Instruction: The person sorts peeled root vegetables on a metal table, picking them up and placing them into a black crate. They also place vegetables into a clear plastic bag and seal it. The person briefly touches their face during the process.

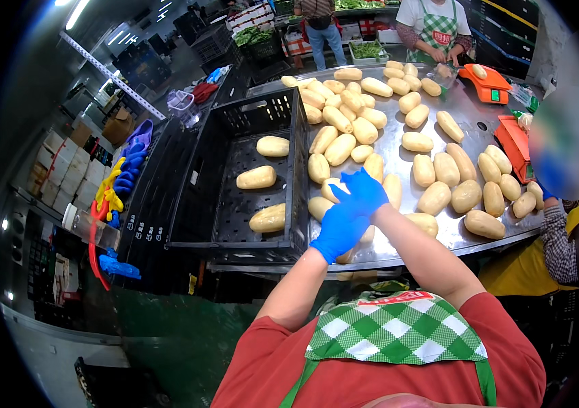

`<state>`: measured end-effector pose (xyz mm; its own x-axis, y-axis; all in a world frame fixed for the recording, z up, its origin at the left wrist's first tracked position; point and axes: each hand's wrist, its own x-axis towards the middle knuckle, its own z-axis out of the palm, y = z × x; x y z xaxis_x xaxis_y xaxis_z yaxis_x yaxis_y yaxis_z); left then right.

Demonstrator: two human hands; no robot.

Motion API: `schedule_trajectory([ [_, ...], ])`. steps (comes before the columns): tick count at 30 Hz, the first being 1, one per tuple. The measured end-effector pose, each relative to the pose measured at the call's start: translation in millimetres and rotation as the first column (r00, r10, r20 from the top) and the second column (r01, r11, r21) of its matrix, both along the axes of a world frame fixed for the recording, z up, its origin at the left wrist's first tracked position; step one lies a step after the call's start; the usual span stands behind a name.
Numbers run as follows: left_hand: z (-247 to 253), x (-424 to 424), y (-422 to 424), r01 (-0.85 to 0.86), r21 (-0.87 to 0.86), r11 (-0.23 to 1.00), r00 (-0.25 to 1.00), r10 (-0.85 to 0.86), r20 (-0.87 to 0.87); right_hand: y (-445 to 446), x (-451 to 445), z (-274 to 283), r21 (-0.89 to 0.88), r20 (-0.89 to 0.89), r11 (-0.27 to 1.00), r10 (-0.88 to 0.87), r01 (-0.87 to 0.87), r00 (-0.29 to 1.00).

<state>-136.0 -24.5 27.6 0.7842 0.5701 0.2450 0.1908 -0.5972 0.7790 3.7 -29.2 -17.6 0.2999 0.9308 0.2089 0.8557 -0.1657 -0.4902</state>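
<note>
My left hand [340, 229] and my right hand [365, 194], both in blue gloves, overlap above the near left part of a stainless steel table [391, 163]. The right hand covers the fingers of the left. Right beside the fingertips lies a pale lotus root segment [331, 189]; whether they touch it is unclear. Many more segments lie on the steel, with a heap [343, 117] towards the back left and a looser group [445, 171] to the right. Left of my hands, a black plastic crate [218, 204] contains three segments, one being a yellowish one [269, 218].
Orange digital scales [484, 86] stand at the table's right side, another [514, 145] nearer. A person in a checked apron [435, 30] works across the table. Another person's sleeve [560, 250] shows at right. Gloves [134, 168] and a clear bottle [90, 227] sit left of the crate.
</note>
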Motion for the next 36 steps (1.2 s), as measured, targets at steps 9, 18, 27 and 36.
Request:
schedule_trajectory([
  [9, -19, 25, 18, 0.087, -0.084, 0.993, 0.970, -0.066, 0.234, 17, 3, -19, -0.017, 0.195, 0.993, 0.116, -0.115, 0.974],
  [18, -12, 35, 15, -0.167, 0.028, 0.986, 0.980, 0.169, -0.109, 12, -4, -23, 0.027, 0.039, 0.999, 0.030, -0.031, 0.999],
  [27, 6, 45, 24, -0.042, 0.621, 0.783, 0.950, 0.223, -0.217, 18, 36, -20, -0.119, 0.256, 0.957, -0.228, 0.265, 0.939],
  [36, 18, 76, -5, 0.054, 0.801, 0.597, 0.998, -0.007, -0.062, -13, 14, -20, 0.117, 0.000, 0.993, 0.015, -0.015, 1.000],
])
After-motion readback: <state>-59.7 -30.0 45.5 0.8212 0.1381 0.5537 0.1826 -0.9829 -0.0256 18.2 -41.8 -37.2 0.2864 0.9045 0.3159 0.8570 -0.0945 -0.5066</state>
